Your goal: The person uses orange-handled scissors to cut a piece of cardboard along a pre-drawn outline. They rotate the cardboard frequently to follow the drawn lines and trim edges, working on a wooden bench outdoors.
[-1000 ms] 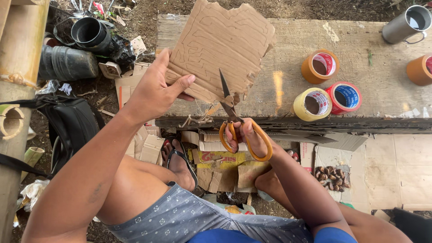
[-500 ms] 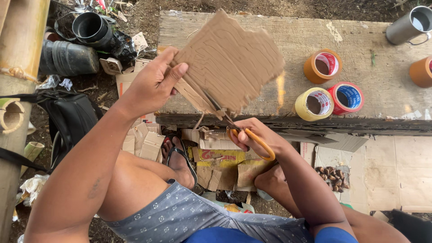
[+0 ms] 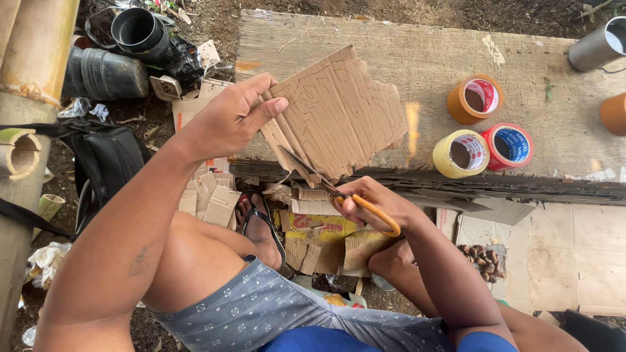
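Note:
My left hand [image 3: 229, 118] grips the left edge of a ragged brown cardboard piece [image 3: 339, 111] with lines drawn on it, holding it up over a wooden plank [image 3: 417, 58]. My right hand [image 3: 372, 202] holds orange-handled scissors [image 3: 365, 210] just below the plank's front edge. The blades [image 3: 306, 168] reach up and left into the lower left part of the cardboard, closed on it.
Rolls of tape stand on the plank: orange [image 3: 475, 99], yellow [image 3: 460, 154], red and blue [image 3: 508, 146]. A metal mug [image 3: 597, 45] is at the far right. Cardboard scraps [image 3: 319, 234] lie by my sandalled foot [image 3: 259, 223]. Black pots [image 3: 117, 52], a black bag [image 3: 107, 163] and bamboo [image 3: 26, 98] sit left.
The cardboard has turned and come lower. The scissors, which were pointing up in the open below it, have moved in and now cut into its lower left part.

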